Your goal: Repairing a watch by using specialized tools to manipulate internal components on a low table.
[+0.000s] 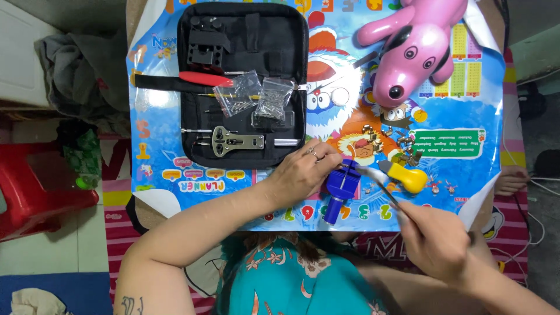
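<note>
Blue link remover [340, 185] beneath left fingers [326, 158]

A home: pink toy dog [411, 49], children's poster [466, 116].

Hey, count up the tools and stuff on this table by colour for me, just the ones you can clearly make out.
Black: 1, the open tool case
Red: 1, the red-handled tool
Blue: 1, the blue tool under the left hand
Yellow: 1, the yellow-handled tool
Pink: 1, the toy dog
Clear: 2, the small bags of metal pins
Silver: 1, the tweezers in the right hand
Total: 8
</note>
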